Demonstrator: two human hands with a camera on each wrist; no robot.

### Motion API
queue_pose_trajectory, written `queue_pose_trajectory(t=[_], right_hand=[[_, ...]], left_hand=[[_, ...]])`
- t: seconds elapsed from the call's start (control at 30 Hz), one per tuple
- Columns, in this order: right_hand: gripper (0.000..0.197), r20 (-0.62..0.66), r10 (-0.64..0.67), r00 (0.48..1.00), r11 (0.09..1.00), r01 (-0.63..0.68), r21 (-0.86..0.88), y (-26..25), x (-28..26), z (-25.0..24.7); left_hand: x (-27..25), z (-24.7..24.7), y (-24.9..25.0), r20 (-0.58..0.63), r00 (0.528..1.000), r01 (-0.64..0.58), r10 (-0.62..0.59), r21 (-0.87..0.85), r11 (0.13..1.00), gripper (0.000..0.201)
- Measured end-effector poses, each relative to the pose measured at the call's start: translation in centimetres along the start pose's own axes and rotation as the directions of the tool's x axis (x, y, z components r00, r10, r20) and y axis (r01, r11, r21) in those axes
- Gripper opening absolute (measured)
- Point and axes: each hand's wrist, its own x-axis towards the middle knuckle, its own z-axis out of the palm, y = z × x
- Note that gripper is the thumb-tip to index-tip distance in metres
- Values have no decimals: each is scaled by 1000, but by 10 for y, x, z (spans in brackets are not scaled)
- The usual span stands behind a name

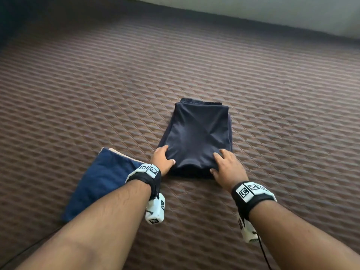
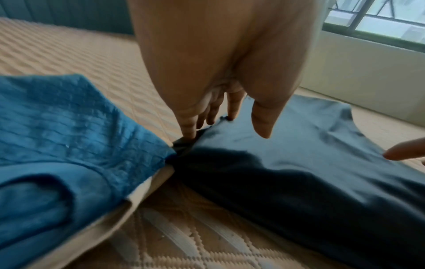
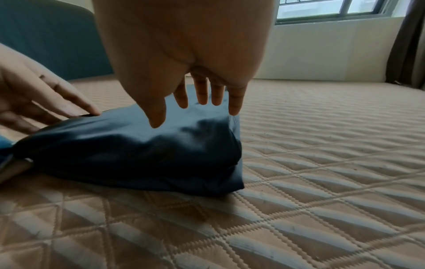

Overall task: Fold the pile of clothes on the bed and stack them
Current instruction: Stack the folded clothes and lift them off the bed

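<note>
The folding work is looking close to finished, as far as these views show: a dark navy garment (image 1: pixel 196 133) is lying on the bed (image 1: pixel 272 94) as a compact, thick rectangle, and no loose pile of clothes is showing anywhere in view. Just to its left a blue folded piece (image 1: pixel 101 180) is sitting flat, with a pale cream layer (image 2: pixel 138 193) peeking out from beneath its edge; the two bundles are touching at one corner in the left wrist view but are not yet stacked, so that step is probably what is left. The left hand (image 1: pixel 162 159) is resting on the near left corner of the navy bundle, its fingers (image 2: pixel 231 107) spread and reaching down to the cloth's side edge, thumb lying on top; nothing is being pinched that the pictures can confirm. The right hand (image 1: pixel 227 166) is doing the same at the near right corner, fingers (image 3: pixel 202 92) straight and fanned over the top, tips touching or just above the fabric. The navy cloth is looking smooth and slightly shiny, draping in soft creases, with a gathered band at its far end. The blue piece is showing a coarser, waffle-like weave. The bed's cover is quilted in a raised brown diamond pattern.
</note>
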Motion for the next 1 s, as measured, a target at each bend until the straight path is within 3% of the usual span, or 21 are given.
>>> queue_pose_trajectory(t=[0.1, 0.2, 0.27, 0.33, 0.4, 0.47, 0.53, 0.63, 0.7, 0.83, 1.0], right_hand=[[57, 11, 49, 999, 997, -50, 57, 7, 20, 10], [41, 5, 195, 981, 943, -189, 275, 16, 39, 18], [33, -21, 332, 943, 835, -283, 473, 21, 49, 21], [47, 21, 437, 899, 689, -349, 636, 24, 55, 23], [70, 136, 481, 866, 540, -415, 732, 24, 54, 22], [71, 252, 482, 839, 433, -478, 764, 26, 49, 24], [51, 341, 465, 817, 430, -546, 719, 28, 36, 28], [31, 383, 439, 813, 499, -575, 648, 30, 7, 39], [28, 352, 444, 824, 496, -553, 669, 33, -10, 48], [49, 367, 434, 822, 360, -532, 766, 38, -27, 66], [78, 364, 460, 810, 344, -540, 768, 35, -13, 96]], left_hand=[[26, 11, -5, 11, 999, 49, -49, -11, 999, 72], [43, 25, -7, -35, 995, 91, -94, -81, 993, 67], [50, 32, -10, -113, 988, 96, -109, -122, 988, 71], [52, 34, -11, -135, 982, 111, -133, -161, 981, 88], [50, 31, -8, -62, 981, 165, -184, -234, 958, 100], [42, 27, -7, 63, 975, 222, -213, -240, 945, 79], [23, 27, -7, 149, 963, 251, -224, -195, 948, 57], [-5, 44, -22, 124, 962, 258, -243, -133, 957, 65], [-23, 57, -31, 114, 963, 257, -243, -144, 956, 61], [-31, 71, -44, 81, 976, 216, -203, -221, 951, 68], [-4, 83, -65, 77, 986, 160, -145, -268, 950, 50]])
